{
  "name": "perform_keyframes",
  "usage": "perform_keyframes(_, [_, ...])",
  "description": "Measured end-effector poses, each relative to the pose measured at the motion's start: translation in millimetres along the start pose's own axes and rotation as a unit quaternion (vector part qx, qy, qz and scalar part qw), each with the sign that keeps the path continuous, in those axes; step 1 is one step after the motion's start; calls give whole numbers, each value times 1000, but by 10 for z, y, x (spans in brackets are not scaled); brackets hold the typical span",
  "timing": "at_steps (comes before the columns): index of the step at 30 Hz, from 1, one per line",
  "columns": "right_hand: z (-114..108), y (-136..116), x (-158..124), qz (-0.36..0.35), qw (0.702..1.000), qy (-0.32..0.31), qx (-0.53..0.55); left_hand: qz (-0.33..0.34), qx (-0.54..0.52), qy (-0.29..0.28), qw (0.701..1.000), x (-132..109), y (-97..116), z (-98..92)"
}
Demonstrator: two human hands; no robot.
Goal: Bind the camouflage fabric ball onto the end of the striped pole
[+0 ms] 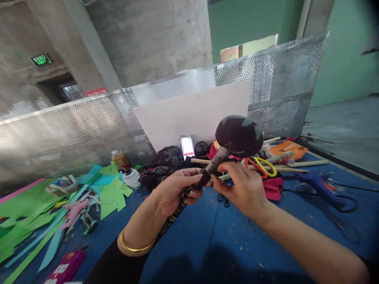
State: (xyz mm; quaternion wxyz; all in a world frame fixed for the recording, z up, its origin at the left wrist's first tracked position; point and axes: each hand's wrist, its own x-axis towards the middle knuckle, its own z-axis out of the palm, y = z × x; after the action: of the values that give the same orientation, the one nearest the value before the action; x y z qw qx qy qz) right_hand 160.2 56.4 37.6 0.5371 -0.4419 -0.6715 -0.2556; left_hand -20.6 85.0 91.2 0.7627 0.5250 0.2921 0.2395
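Note:
My left hand (170, 191) is wrapped round a stick bound with grey-brown cord (219, 158), which runs up to the right at a slant. A round padded head in camouflage cloth (239, 136) tops the stick. On the right, the fingers of my right hand (247, 191) are pinched together against the stick, just below the head. A dark band lies at that spot; whatever the right fingertips grip is too small to make out. Beneath the hands, a thin black looped cord (223, 200) shows on the blue table (189, 244).
Yellow-handled scissors (268, 167), wooden sticks (310, 163) and a blue glue gun (324, 189) lie to the right. Green paper pieces (115, 195), a pink glue gun (75, 209) and a purple box (66, 268) are left. Behind stand a lit phone (187, 146) and a white board (195, 110).

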Motion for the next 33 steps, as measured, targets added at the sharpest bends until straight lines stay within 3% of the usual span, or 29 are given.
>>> perform_keyframes(8, [41,-30,-46,8,1000,-13,25,12,15,24,1000,0,-12,30])
perform_keyframes(12, [28,-3,-16,42,992,-38,116,18,17,29,999,-31,13,67])
perform_keyframes(15, [47,2,0,114,948,-87,283,20,20,26,999,-72,33,99])
perform_keyframes(18, [84,-37,-15,149,859,-178,457,32,28,41,998,-125,77,117])
perform_keyframes(20, [82,-82,-36,187,831,-218,477,47,42,62,996,-167,119,114])
perform_keyframes(21, [66,-108,-47,206,843,-213,449,55,50,74,994,-188,137,107])
perform_keyframes(23, [12,-157,-63,211,898,-160,350,69,78,107,989,-224,152,84])
perform_keyframes(25, [-51,-197,-75,163,938,-118,282,75,121,141,980,-243,122,53])
perform_keyframes(26, [-76,-212,-81,137,944,-118,276,73,142,153,975,-244,90,38])
perform_keyframes(29, [-94,-229,-100,113,916,-183,338,45,173,170,969,-227,-53,1])
perform_keyframes(33, [-30,-213,-122,175,856,-259,413,24,178,197,964,-207,-230,-26])
